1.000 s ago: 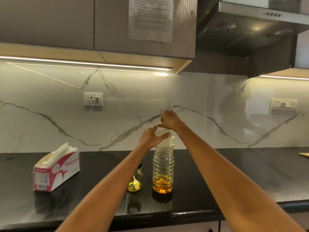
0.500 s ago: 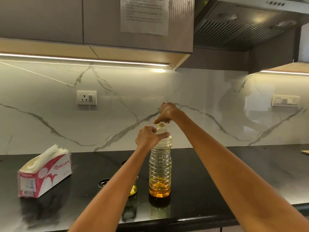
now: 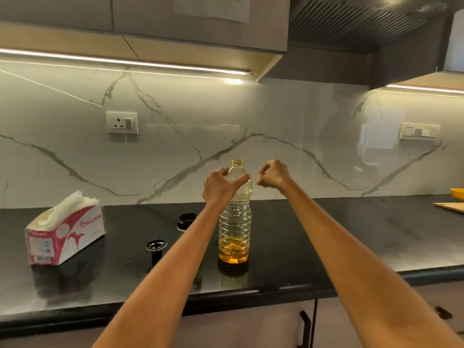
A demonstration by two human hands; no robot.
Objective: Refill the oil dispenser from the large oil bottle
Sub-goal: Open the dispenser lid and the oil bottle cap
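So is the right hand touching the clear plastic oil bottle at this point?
Apart. The head view shows pale wall between the right hand and the clear plastic oil bottle; it pinches a small red cap.

Clear ribbed oil bottle [image 3: 234,217] with amber oil on a black countertop [image 3: 326,237]; left of it, a red-and-white tissue box [image 3: 65,234]; behind it, white grey-veined marble backsplash [image 3: 175,146]

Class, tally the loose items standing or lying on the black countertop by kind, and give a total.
Clear plastic oil bottles: 1
Red-and-white tissue boxes: 1
Round black lids or stoppers: 2
Yellow bowls: 1
Wooden boards: 1
Total: 6
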